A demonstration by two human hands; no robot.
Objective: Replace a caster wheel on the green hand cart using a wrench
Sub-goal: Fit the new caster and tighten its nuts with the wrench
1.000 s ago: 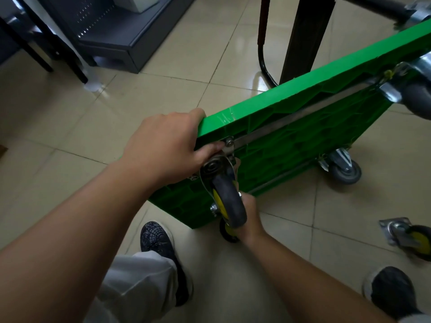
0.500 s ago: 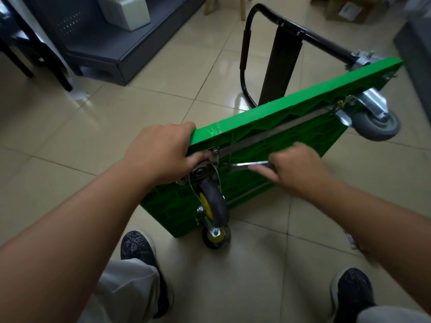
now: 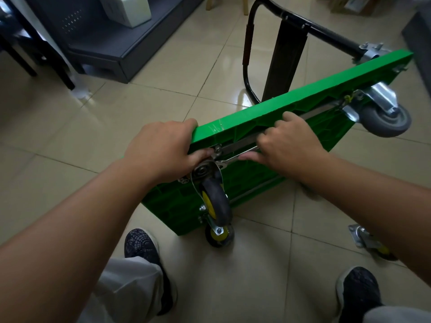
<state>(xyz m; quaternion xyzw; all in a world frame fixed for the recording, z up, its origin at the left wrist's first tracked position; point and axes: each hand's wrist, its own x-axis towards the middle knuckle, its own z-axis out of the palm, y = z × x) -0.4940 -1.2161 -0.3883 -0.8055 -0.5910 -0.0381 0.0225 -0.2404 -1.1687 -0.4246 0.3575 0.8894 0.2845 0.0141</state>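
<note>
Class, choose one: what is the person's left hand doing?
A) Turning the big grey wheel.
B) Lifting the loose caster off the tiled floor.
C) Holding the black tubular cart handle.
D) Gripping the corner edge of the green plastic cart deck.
D: the left hand curls over the corner of the green plastic cart deck, just above the yellow-hubbed black caster wheel, while the right hand holds the silver metal wrench at its mount.

1 cart (image 3: 251, 122), 4 casters (image 3: 215, 203) (1 loose)

The right hand (image 3: 286, 143) covers most of the wrench (image 3: 231, 160). The right forearm (image 3: 373, 194) partly hides the loose caster (image 3: 362, 237) on the floor (image 3: 268, 264).
</note>
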